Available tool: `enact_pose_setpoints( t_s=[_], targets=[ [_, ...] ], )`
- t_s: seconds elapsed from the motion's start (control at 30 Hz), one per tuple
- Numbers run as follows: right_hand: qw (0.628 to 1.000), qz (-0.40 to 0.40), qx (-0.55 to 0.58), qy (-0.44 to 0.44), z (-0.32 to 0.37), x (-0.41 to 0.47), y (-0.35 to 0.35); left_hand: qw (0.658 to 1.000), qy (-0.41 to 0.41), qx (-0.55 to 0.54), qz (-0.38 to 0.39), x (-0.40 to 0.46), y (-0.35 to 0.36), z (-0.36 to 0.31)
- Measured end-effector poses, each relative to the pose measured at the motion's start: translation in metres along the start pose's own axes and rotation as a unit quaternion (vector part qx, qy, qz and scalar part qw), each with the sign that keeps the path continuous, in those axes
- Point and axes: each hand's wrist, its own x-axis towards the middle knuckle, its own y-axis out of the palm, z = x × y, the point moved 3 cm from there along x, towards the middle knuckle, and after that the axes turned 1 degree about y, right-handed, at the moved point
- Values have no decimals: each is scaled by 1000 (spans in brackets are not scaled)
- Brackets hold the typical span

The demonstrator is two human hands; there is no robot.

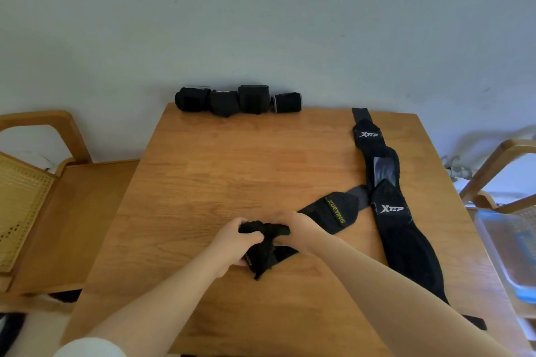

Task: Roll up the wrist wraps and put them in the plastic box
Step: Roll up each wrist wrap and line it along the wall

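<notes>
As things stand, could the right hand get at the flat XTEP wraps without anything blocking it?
Probably yes, once freed: the right hand now has its grip on the half-rolled wrap together with the left hand. The XTEP wraps lie flat just to its right, with only bare table and the XUEYING wrap between.

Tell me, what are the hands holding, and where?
Both hands, left hand and right hand, grip the black XUEYING wrist wrap at its bunched, partly rolled end.
</notes>
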Motion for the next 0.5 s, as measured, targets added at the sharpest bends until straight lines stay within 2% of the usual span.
enact_pose_setpoints(
  t_s=[0.13, 0.37, 0.5],
  targets=[
    [995, -6, 104, -6, -11, -9, 15, 998, 9, -50, 25, -2, -9, 8],
    [988, -26, 149, -15, -16, -19, 16, 993, 83, 4, 88, -5, -24, 5],
    [987, -52, 142, -52, -14, -20, 23, 988, 93, -10, 123, -3, -28, 8]
  ],
)
